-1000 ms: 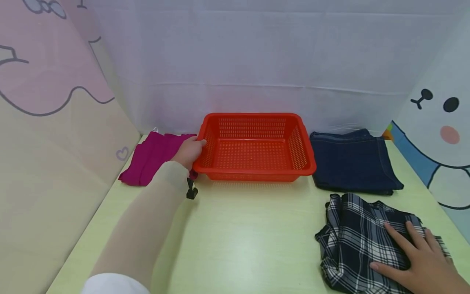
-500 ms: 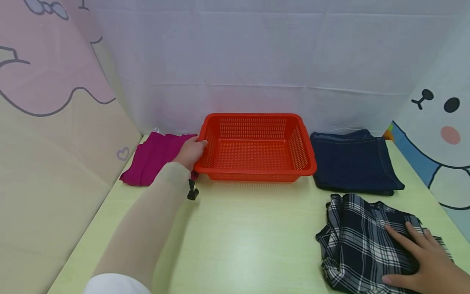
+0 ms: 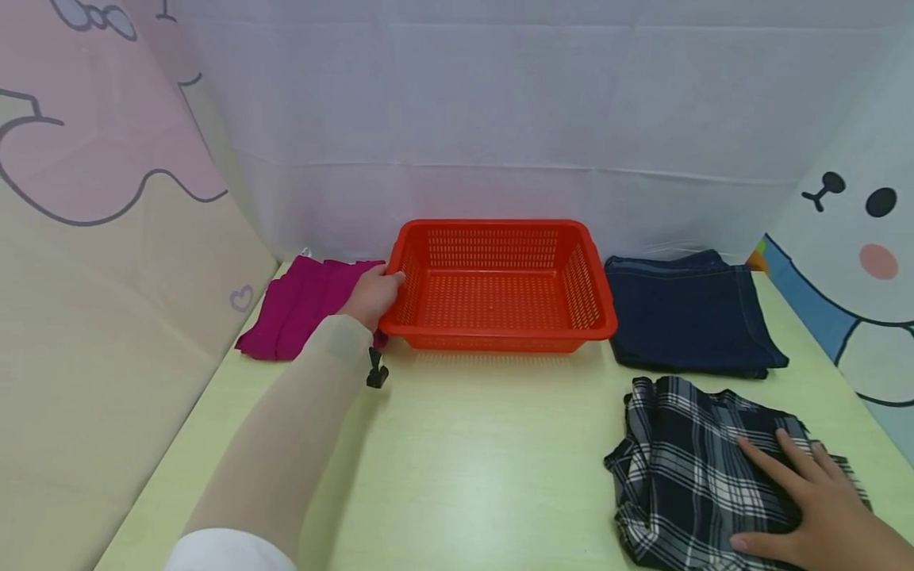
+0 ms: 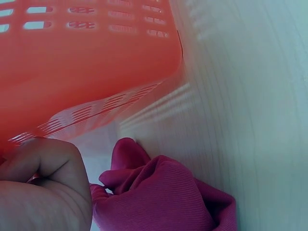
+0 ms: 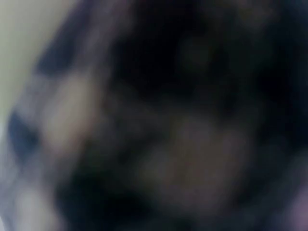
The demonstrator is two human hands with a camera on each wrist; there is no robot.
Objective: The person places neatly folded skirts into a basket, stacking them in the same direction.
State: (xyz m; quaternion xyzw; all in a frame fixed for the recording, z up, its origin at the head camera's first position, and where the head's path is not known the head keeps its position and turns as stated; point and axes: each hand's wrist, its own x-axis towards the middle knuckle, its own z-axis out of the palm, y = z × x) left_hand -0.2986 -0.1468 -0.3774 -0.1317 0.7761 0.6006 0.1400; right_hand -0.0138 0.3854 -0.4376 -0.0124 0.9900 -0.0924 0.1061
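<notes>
My left hand (image 3: 373, 296) grips the left rim of a red plastic basket (image 3: 493, 342), thumb over the edge and fingers curled beneath it. No items show inside the basket. In the left wrist view the curled fingers (image 4: 53, 161) meet the basket's underside, close to a magenta ribbed garment (image 4: 159, 197). My right hand (image 3: 821, 507) lies spread, fingers straight, on a folded black-and-white plaid garment (image 3: 685, 476) at the front right. The right wrist view is dark and blurred, with the plaid cloth close to the lens.
Folded dark blue jeans (image 3: 693, 317) lie right of the basket, behind the plaid garment. The magenta garment (image 3: 303, 305) lies left of the basket, partly behind my left hand. A white cloth wall (image 3: 500, 119) stands behind the pale table (image 3: 457, 460), with printed cloth walls on both sides.
Over the last half second my right hand and the plaid garment have shifted slightly left together. My left hand stays on the basket's rim, and the basket has barely moved.
</notes>
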